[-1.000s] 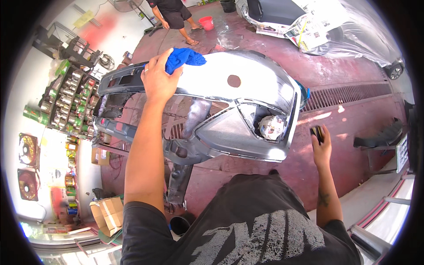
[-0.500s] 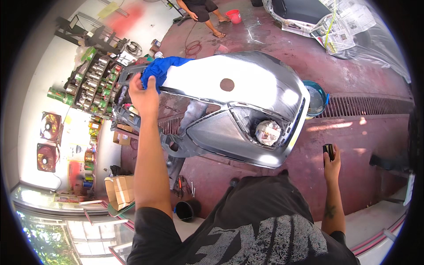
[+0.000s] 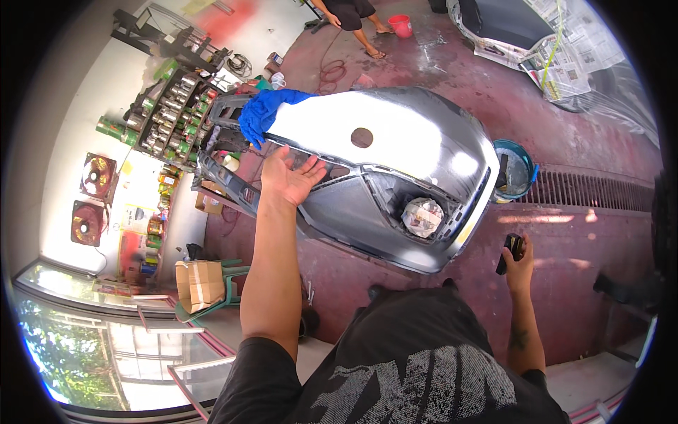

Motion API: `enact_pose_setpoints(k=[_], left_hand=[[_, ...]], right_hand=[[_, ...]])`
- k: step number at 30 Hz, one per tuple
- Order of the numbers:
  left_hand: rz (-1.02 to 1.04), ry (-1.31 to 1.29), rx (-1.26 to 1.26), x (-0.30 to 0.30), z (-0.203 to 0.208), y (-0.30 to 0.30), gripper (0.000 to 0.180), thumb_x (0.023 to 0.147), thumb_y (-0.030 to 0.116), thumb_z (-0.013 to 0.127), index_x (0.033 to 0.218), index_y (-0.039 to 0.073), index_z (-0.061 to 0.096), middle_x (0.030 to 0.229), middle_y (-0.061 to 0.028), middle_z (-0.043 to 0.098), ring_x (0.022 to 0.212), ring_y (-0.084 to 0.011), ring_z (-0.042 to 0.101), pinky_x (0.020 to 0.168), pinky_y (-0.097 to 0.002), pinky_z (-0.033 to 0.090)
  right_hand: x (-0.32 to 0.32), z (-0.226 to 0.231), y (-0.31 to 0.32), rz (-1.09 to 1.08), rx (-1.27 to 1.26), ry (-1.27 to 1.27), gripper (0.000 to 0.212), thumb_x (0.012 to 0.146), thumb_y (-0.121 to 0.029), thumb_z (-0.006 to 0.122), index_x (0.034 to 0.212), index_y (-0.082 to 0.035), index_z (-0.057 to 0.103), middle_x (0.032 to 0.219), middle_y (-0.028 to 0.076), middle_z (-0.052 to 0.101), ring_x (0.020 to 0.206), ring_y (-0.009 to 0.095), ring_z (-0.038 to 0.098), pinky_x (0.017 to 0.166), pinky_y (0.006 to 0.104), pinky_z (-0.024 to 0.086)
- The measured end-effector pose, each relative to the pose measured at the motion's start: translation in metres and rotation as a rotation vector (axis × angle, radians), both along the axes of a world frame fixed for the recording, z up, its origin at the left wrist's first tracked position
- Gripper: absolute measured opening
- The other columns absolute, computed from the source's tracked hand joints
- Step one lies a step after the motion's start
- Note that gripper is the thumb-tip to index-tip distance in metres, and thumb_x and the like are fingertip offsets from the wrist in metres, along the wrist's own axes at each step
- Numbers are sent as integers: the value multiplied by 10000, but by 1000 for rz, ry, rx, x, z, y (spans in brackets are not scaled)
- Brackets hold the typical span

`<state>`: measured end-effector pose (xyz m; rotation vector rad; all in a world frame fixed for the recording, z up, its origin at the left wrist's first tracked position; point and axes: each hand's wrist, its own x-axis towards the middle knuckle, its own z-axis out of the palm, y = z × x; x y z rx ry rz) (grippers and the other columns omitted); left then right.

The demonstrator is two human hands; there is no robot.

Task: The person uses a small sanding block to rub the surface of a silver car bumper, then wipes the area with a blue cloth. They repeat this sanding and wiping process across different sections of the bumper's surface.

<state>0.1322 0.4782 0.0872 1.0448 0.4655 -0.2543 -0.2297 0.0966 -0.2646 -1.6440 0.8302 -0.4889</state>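
A large car bumper, grey with a broad white area and a round hole in it, lies raised in front of me. My left hand is open and palm up at the bumper's near edge, fingers spread, holding nothing; whether it touches the edge I cannot tell. A bunched blue cloth lies over the bumper's left end, apart from that hand. Off to the right, my right hand grips a small black block away from the bumper. Crumpled paper fills an opening in the bumper.
A teal bucket stands beyond the bumper's right end, by a floor grate. Shelves of cans line the left wall. A cardboard box sits on a green chair. Another person stands at the back near a red bucket.
My left hand has let go of the blue cloth and moved right and nearer, turning palm up. My right hand has shifted slightly left, the block now tilted. The view has turned a little.
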Motion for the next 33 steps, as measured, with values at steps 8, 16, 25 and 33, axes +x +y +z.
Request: enact_pose_setpoints(k=[8, 16, 25, 33], left_hand=[[57, 61, 3, 5, -10, -37, 642, 1210, 252, 424, 1760, 74, 143, 1670, -278, 353, 1585, -452, 401, 1373, -693, 242], [160, 9, -100, 28, -55, -21, 586, 1231, 258, 371, 1771, 86, 220, 1640, -213, 423, 1528, -387, 470, 1360, -619, 334], [-74, -43, 52, 15, -34, -26, 451, 1275, 317, 372, 1608, 15, 405, 1534, -224, 482, 1497, -408, 508, 1379, -658, 311], [-139, -24, 35, 14, -34, -20, 492, 1280, 361, 356, 1662, 51, 381, 1668, -244, 442, 1605, -410, 443, 1388, -636, 305]], right_hand=[[-10, -5, 6, 57, 41, 10, 774, 987, -65, 853, 1670, -2, 494, 1286, 169, 740, 1103, 220, 736, 983, 363, 603], [-1, 9, 6, 112, 70, 38, 731, 979, -56, 852, 1631, 16, 529, 1293, 164, 736, 1100, 228, 739, 982, 364, 604], [38, 9, 10, 228, 72, -77, 724, 976, -90, 843, 1640, -41, 558, 1263, 130, 730, 1086, 200, 721, 950, 347, 600], [41, 9, 28, 273, 23, -19, 757, 929, -94, 874, 1622, -39, 574, 1264, 159, 725, 1088, 228, 715, 963, 382, 603]])
